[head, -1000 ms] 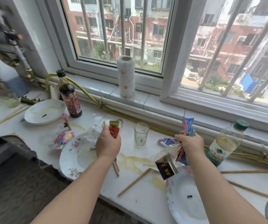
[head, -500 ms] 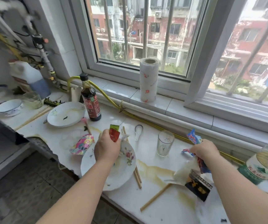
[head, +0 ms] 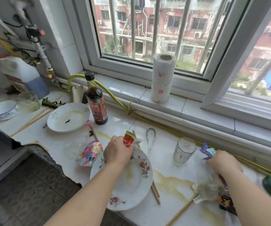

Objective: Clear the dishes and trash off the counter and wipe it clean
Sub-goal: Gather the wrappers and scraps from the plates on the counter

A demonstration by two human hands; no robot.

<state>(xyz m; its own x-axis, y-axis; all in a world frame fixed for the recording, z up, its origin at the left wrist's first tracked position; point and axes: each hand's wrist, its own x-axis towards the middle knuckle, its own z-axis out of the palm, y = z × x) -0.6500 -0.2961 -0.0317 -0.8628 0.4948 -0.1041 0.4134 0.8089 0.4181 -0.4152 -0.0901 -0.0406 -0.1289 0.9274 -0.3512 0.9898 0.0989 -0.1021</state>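
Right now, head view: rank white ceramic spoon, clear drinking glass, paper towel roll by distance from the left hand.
1. White ceramic spoon, just right of the left hand.
2. Clear drinking glass, farther right.
3. Paper towel roll, back on the windowsill.

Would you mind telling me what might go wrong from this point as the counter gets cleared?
1. The floral plate lies on chopsticks right at the front edge of the counter; with the left hand holding a red wrapper, it may rock and slip off.
2. The right hand is stuffed with wrappers; some may drop into the yellow spill.
3. The glass stands between both arms and could be knocked.
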